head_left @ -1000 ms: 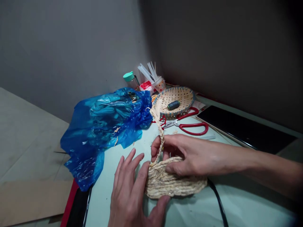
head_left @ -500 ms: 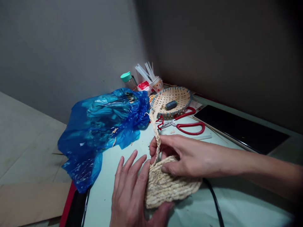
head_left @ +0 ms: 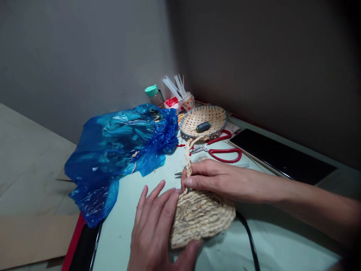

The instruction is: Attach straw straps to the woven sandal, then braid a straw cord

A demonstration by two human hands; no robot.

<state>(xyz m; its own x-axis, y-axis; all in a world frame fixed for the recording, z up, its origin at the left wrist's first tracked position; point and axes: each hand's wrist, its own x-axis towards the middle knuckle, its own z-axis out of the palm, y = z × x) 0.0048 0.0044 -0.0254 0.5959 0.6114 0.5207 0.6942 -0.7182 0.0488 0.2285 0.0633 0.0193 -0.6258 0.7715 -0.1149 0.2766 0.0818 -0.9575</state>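
Braid pinched where it meets the woven panel

A coiled plant-fibre panel (head_left: pixel 201 220) lies at the near middle of the pale green tabletop (head_left: pixel 138 195), its rows made of twisted cord. From its far left corner a plaited fibre braid (head_left: pixel 188 160) rises, its loose strands bending right toward the red-handled scissors (head_left: pixel 207 148).

The right hand (head_left: pixel 220 178) has the braid's lower end closed between thumb and fingers, just above the panel. The left hand (head_left: pixel 158 226) is spread wide along the panel's left side, forefinger at the far left corner and thumb by the near edge; it frames the panel rather than clenching it.

The step in hand looks like setting the braid's base against the panel's far edge. The next move seems to call for a light pinch close to the root, the left hand bracing the corner so that the rows do not shift.

At the far side, a shallow woven basket (head_left: pixel 217 116) holds a dark thread spool (head_left: pixel 203 127); a blue plastic bag (head_left: pixel 118 139) lies to the left.
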